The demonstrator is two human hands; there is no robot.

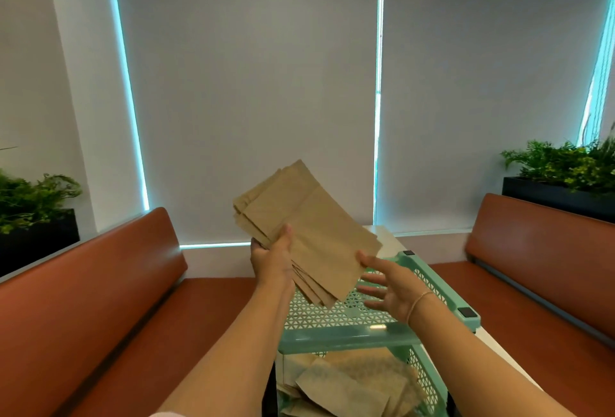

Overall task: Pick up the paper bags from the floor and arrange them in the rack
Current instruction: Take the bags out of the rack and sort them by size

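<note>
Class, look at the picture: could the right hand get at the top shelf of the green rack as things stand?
Probably yes. The right hand is open and hovers just above the rack, whose top shelf looks bare; only the paper bags in the left hand overhang one corner.

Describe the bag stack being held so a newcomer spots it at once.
Between the two brown benches stands a mint green rack. Above its top shelf, the left hand grips a fanned stack of brown paper bags; unlike the bags lying below, it's airborne.

A fanned stack of flat brown paper bags (309,233) is held tilted in the air above the mint-green perforated rack (346,320). More brown bags (349,383) lie jumbled on the rack's lower shelf.
</note>
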